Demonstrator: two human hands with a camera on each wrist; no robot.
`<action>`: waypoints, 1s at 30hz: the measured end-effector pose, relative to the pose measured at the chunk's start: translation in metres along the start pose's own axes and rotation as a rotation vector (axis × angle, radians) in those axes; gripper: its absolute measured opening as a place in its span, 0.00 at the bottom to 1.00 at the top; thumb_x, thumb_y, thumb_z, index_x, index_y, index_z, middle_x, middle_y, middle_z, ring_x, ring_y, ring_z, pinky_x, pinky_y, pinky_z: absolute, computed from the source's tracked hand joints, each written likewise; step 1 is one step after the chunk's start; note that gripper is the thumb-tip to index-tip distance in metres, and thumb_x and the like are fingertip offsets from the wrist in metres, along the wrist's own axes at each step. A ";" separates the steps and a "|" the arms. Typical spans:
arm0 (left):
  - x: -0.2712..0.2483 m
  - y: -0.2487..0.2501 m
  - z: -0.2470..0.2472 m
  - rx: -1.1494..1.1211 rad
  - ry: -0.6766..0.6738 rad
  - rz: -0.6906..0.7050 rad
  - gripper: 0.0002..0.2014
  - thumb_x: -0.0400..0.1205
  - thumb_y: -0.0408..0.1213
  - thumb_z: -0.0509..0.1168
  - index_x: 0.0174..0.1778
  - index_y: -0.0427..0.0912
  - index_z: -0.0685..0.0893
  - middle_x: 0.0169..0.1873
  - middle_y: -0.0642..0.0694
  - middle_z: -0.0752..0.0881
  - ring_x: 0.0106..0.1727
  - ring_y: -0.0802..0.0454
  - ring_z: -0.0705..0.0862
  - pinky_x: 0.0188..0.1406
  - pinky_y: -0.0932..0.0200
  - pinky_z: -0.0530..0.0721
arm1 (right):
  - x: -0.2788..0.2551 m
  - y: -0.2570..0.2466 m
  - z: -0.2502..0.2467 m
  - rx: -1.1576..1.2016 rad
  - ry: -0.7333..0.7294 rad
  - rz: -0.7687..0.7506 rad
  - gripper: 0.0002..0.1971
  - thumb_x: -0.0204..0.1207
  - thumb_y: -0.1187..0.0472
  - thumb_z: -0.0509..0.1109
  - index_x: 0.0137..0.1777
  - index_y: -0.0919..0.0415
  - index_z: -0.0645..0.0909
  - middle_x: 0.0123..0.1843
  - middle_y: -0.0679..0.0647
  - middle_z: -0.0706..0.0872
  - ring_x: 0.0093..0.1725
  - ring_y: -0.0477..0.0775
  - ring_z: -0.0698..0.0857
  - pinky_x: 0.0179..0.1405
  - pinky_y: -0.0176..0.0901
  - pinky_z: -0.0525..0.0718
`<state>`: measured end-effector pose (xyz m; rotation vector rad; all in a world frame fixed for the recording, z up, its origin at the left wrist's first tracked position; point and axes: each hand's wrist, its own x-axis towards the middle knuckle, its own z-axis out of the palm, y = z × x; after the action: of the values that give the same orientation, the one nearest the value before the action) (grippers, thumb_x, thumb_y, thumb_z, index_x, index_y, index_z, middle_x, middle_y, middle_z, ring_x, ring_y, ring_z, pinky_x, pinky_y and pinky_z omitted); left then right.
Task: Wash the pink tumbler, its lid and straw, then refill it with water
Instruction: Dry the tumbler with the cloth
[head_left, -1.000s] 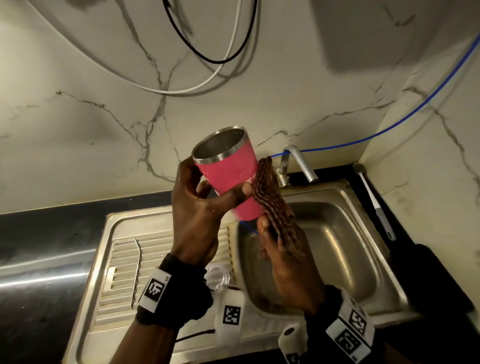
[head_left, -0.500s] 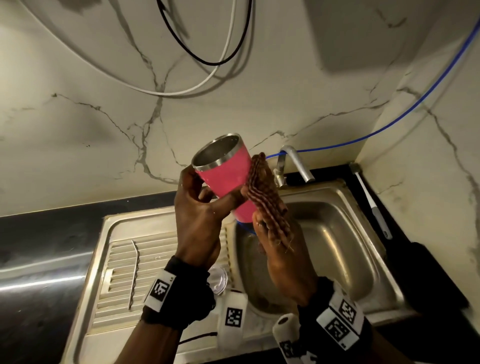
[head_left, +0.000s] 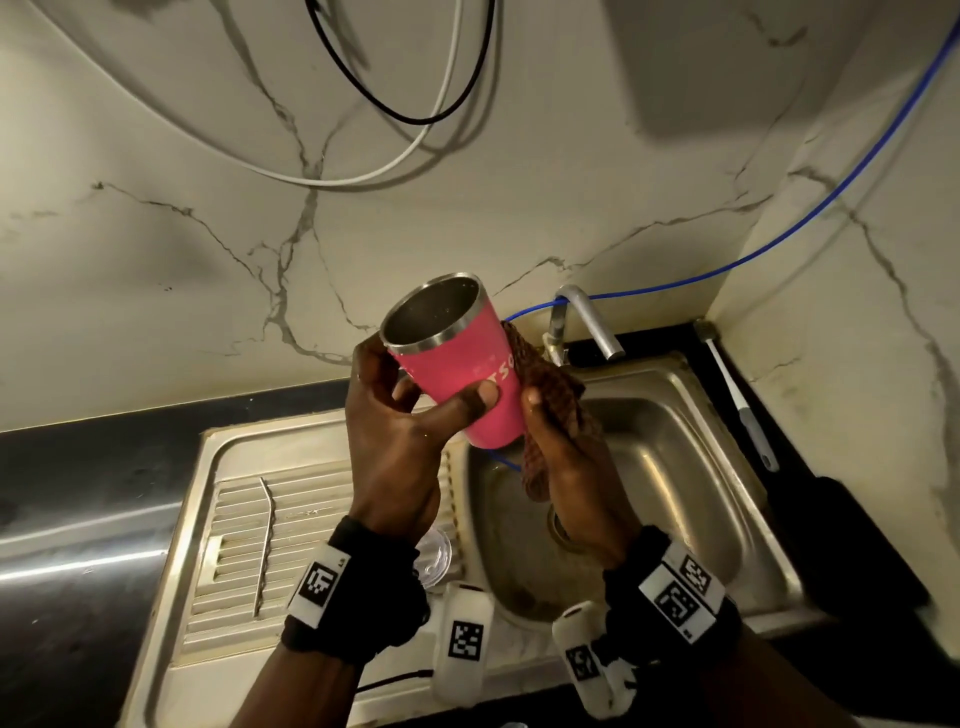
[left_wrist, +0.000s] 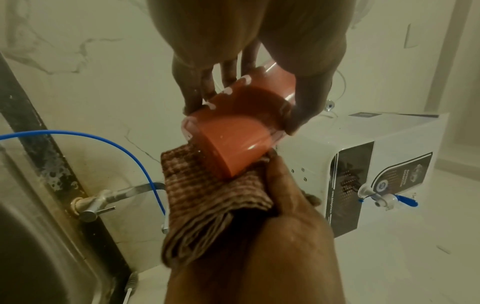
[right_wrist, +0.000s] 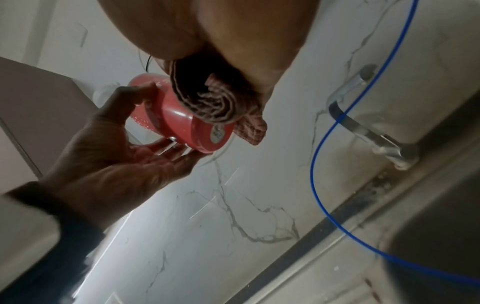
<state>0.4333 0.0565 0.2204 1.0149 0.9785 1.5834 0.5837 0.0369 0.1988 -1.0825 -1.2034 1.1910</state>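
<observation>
My left hand (head_left: 415, 410) grips the pink tumbler (head_left: 462, 374) above the sink, thumb across its front, fingers behind. The tumbler is tilted, its steel mouth facing up and left. My right hand (head_left: 558, 441) holds a folded brown cloth (head_left: 550, 395) against the tumbler's right side and base. The left wrist view shows the tumbler (left_wrist: 233, 135) resting on the cloth (left_wrist: 207, 197). From the right wrist view I see the tumbler's base (right_wrist: 197, 131) under the cloth (right_wrist: 218, 100). A metal straw (head_left: 266, 540) lies on the drainboard. The clear lid (head_left: 434, 558) sits behind my left wrist, partly hidden.
The steel sink basin (head_left: 660, 467) lies below my hands, with the tap (head_left: 587, 327) at its back edge. A blue hose (head_left: 779, 244) runs along the wall into the basin. A brush (head_left: 743, 410) lies on the black counter at the right. A white water purifier (left_wrist: 376, 164) stands nearby.
The tumbler has turned slightly in my left hand and its mouth faces me more. The cloth has slid down along the tumbler's right side towards its base.
</observation>
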 end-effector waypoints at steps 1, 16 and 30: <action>0.001 -0.001 -0.001 -0.003 0.008 -0.004 0.40 0.63 0.30 0.86 0.73 0.42 0.81 0.68 0.36 0.88 0.70 0.29 0.87 0.67 0.24 0.88 | -0.002 0.003 0.000 0.022 0.009 0.027 0.13 0.80 0.29 0.65 0.57 0.26 0.87 0.47 0.46 0.91 0.52 0.41 0.86 0.62 0.50 0.82; 0.004 0.002 -0.012 -0.018 -0.075 -0.189 0.36 0.70 0.28 0.76 0.76 0.42 0.73 0.56 0.50 0.93 0.59 0.49 0.92 0.54 0.56 0.90 | -0.007 0.003 -0.008 0.900 0.028 0.436 0.27 0.87 0.51 0.61 0.83 0.63 0.72 0.77 0.67 0.83 0.74 0.73 0.84 0.64 0.71 0.87; 0.004 0.002 -0.006 0.046 -0.004 -0.125 0.31 0.73 0.21 0.80 0.69 0.44 0.80 0.57 0.46 0.91 0.56 0.49 0.91 0.48 0.52 0.91 | -0.021 -0.012 0.003 0.381 0.199 -0.054 0.14 0.84 0.51 0.66 0.66 0.48 0.83 0.64 0.34 0.90 0.68 0.37 0.86 0.69 0.38 0.81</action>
<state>0.4264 0.0589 0.2213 0.9693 1.0593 1.4617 0.5819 0.0149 0.2094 -0.8517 -0.8065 1.1815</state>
